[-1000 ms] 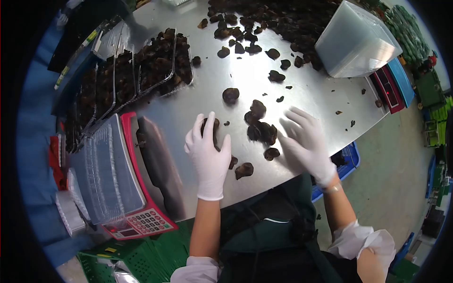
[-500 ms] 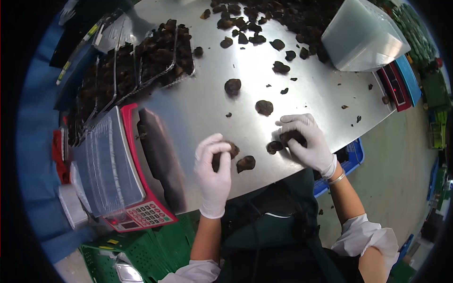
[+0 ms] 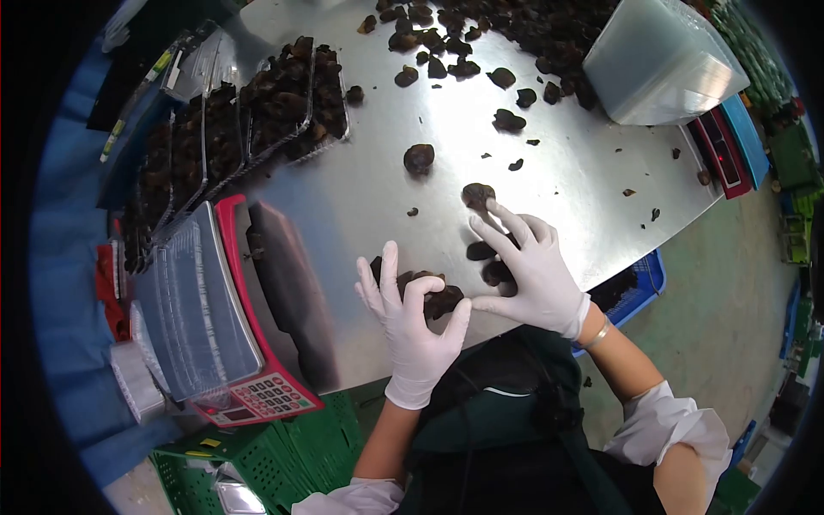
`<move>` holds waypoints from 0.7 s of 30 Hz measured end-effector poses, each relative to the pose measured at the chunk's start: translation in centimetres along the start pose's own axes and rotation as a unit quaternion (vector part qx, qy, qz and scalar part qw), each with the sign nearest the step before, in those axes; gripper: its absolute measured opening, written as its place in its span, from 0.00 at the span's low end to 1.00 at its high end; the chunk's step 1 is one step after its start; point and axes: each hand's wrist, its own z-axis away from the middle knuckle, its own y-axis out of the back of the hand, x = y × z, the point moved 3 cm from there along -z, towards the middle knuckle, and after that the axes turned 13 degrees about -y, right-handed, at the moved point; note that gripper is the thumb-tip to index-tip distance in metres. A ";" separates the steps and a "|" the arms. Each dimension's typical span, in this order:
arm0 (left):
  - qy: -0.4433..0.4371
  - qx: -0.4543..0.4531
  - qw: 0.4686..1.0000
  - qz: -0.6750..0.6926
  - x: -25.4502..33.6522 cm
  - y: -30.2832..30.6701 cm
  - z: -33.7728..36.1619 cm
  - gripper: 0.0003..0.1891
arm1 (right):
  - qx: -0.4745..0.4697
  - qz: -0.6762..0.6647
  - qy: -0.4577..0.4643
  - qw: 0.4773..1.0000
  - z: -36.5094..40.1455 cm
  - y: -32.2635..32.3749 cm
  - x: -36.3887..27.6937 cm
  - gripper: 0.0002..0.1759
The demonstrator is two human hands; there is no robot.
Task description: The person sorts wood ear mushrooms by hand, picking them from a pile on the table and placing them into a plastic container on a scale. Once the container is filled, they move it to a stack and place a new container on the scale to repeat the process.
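Observation:
Dark brown, fungus-like pieces lie on the steel table point(image 3: 378, 189). My left hand point(image 3: 414, 330), in a white glove, curls its thumb and index finger around a dark piece point(image 3: 444, 301) near the front edge, with other dark pieces against its fingers. Gloved in white too, my right hand point(image 3: 539, 275) has its fingers spread over a dark piece point(image 3: 497, 274) and a flat oval one point(image 3: 481, 251). Its fingertips reach a round piece point(image 3: 477, 196) farther back, and its thumb tip is close to my left thumb.
Clear trays of dark pieces point(image 3: 279, 103) stand at the back left, behind a red-edged scale point(image 3: 276, 390). A stack of clear containers point(image 3: 657, 64) is at the back right beside another scale point(image 3: 719, 150). Blue basket point(image 3: 657, 275) and green crate point(image 3: 275, 459) sit below the table.
My left hand has moved right to the piece near the edge, its fingers extending. My right hand has opened and shifted left, with its fingers spread over the pieces.

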 end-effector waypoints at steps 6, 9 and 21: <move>0.000 0.038 0.999 0.007 -1.0 0.0 -0.8 0.18 | 0.042 0.025 0.049 0.998 -5.0 0.3 0.7 0.49; -0.008 0.051 0.998 0.047 -1.0 -0.4 0.0 0.17 | -0.073 -0.097 0.148 0.981 -3.9 -0.1 0.8 0.37; -0.037 0.042 0.996 0.073 -0.6 1.1 -0.2 0.35 | 0.076 -0.125 0.202 0.968 -14.5 -1.5 -0.7 0.21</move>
